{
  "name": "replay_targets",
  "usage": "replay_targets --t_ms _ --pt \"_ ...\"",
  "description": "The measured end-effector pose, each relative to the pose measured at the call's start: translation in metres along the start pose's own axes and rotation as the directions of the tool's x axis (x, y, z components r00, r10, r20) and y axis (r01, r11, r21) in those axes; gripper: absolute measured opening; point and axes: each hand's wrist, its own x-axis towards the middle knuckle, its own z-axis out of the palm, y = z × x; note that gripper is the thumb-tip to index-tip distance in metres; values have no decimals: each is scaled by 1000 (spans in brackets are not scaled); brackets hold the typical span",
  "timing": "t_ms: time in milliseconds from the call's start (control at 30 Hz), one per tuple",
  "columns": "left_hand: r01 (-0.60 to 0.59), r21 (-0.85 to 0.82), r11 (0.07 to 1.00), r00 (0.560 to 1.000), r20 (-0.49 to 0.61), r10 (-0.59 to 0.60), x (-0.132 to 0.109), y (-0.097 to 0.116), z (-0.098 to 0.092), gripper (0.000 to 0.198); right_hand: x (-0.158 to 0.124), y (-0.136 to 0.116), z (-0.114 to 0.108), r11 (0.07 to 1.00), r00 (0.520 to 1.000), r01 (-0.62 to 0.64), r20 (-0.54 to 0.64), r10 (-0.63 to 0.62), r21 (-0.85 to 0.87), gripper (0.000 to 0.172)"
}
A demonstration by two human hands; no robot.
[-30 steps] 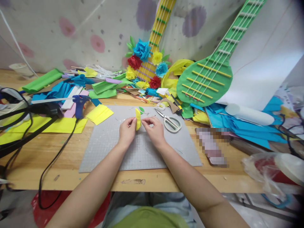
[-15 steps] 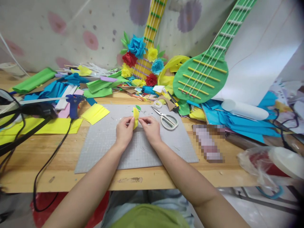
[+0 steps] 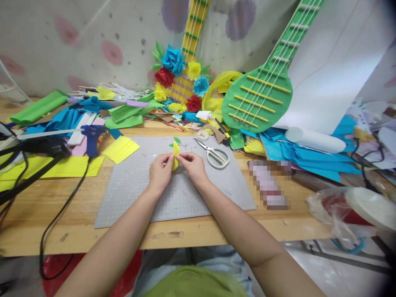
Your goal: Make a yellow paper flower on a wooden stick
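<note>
Between both hands, above the grey cutting mat, stands a small piece of yellow crepe paper. My left hand pinches its left side between thumb and fingers. From the right, my right hand pinches the same piece, fingertips meeting the left ones. Just behind it on the mat lies a small green paper leaf. To the right of my right hand rest the scissors, blades pointing away to the left. A roll of clear tape sits beyond them.
At the left are a blue glue gun with a black cord and a folded yellow paper. Behind stand a green paper instrument and a yellow one with paper flowers. Blue paper and a plastic bag lie right.
My right fingers have closed in on the yellow paper, which now looks narrower and more curled between the hands. The whole view has shifted slightly.
</note>
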Motion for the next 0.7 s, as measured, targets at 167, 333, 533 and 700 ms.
replay_targets --t_ms 167,333,533,700 --pt "62 -106 992 998 30 -59 1 -2 2 27 1 -2 -1 997 997 -59 51 56 56 21" --pt "103 -120 987 995 9 -103 1 -2 0 26 2 -4 -2 986 986 -118 133 103 115 24" --pt "107 -148 983 994 22 -105 1 -5 2 28 3 -5 -4 995 980 -84 186 73 54 23" --pt "76 -149 986 992 108 -61 -1 -7 5 37 8 -4 -13 995 974 -92 211 84 32 24"
